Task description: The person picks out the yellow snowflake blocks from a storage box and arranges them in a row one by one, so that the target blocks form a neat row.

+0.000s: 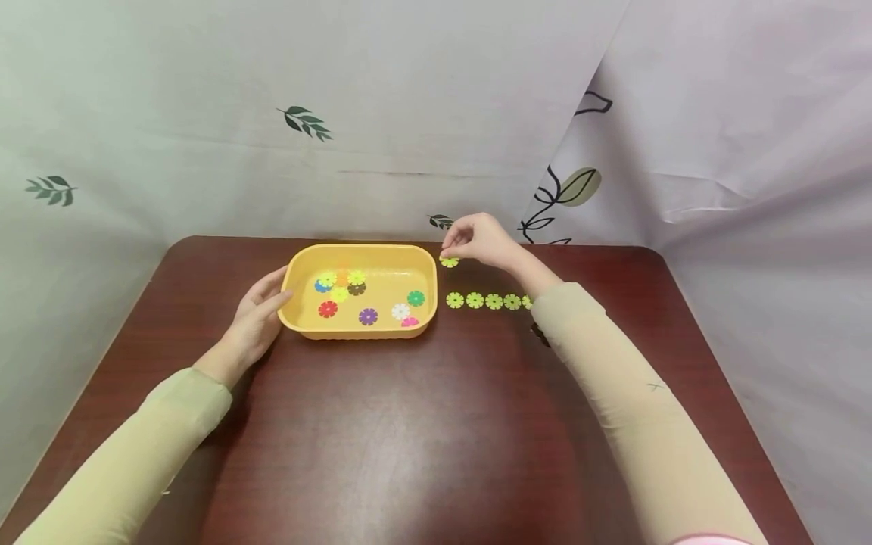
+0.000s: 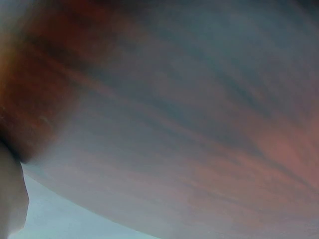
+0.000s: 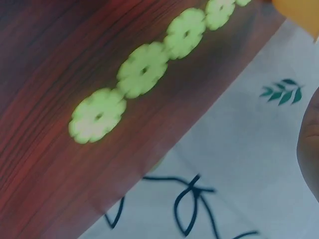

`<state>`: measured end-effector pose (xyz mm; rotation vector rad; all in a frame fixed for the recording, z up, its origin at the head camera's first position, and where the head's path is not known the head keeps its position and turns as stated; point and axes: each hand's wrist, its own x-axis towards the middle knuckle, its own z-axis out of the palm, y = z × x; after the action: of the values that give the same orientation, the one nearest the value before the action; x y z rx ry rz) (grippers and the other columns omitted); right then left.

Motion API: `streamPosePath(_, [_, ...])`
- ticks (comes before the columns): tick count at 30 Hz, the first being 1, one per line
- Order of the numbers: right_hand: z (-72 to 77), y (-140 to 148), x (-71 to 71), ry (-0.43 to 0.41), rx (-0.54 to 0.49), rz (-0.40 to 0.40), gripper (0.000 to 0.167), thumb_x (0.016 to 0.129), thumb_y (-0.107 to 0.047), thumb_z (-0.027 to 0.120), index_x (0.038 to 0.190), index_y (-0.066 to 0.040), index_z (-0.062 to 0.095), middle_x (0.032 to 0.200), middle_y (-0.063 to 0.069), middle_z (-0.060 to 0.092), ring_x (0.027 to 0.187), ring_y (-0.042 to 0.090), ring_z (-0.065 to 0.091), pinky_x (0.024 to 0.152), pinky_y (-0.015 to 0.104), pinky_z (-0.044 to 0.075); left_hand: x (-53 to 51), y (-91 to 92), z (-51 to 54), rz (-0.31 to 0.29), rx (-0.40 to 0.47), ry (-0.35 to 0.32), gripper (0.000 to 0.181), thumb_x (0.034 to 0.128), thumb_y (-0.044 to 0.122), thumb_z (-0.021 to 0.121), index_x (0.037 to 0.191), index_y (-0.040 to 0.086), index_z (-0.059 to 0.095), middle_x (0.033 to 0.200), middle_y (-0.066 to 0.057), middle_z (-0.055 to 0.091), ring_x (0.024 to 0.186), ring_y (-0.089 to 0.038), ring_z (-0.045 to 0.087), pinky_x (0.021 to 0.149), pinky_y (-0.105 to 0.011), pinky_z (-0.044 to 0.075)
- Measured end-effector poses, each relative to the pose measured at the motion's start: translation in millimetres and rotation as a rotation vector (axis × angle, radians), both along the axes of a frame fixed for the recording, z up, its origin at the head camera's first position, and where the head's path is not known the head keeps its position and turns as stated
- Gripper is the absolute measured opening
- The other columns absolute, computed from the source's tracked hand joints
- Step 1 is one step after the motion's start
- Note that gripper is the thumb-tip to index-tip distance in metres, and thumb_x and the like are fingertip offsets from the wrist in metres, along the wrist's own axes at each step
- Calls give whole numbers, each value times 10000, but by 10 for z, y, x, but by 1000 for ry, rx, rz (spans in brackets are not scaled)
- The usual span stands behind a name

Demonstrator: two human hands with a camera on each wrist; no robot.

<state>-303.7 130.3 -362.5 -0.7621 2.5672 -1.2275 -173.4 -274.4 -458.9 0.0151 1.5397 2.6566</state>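
Observation:
A yellow plastic basin [image 1: 357, 334] stands near the table's back edge, with several coloured flower-shaped discs inside. My left hand [image 1: 255, 318] holds its left side, thumb at the rim and fingers along the outer wall. Just past the basin's right end, my right hand [image 1: 482, 241] pinches a yellow-green flower disc [image 1: 450, 263] between thumb and fingertips. Below that hand runs a row of matching discs [image 1: 474, 300], partly covered by the right sleeve; the right wrist view shows these row discs [image 3: 98, 116] close up. The left wrist view is mostly blurred.
Loose in the basin are a red disc [image 1: 328, 309], a purple disc [image 1: 368, 316] and a green disc [image 1: 415, 298], among others. A dark piece [image 1: 540, 334] is half hidden beneath the right sleeve. Behind the brown table [image 1: 381, 439] hangs a pale leaf-printed cloth [image 1: 409, 98].

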Motion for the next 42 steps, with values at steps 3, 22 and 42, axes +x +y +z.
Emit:
streamPosePath(3, [12, 149, 16, -11, -11, -30, 123, 871, -100, 878, 922, -46, 781, 909, 72, 775, 778, 105, 695, 746, 230, 595, -8, -11, -3, 2, 2, 2, 378, 1070, -59, 510, 1321, 174, 672, 1345, 77, 685, 1226, -54, 657, 992, -189, 585])
streamPosePath(22, [-233, 1142, 146, -36, -2, -236, 155, 939, -121, 824, 1001, 13, 779, 825, -96, 751, 730, 48, 675, 712, 208, 572, -35, 23, -8, 0, 9, -3, 383, 1070, -63, 509, 1308, 181, 683, 1348, 84, 681, 1237, -48, 644, 1004, -183, 575])
streamPosePath(42, [-579, 1702, 320, -45, 96, -276, 145, 936, -111, 819, 984, 20, 780, 809, -52, 744, 713, -6, 664, 678, 144, 540, -32, 27, -10, 10, -8, -8, 384, 1070, -62, 508, 1308, 190, 673, 1355, 93, 666, 1241, -36, 640, 1010, -178, 571])
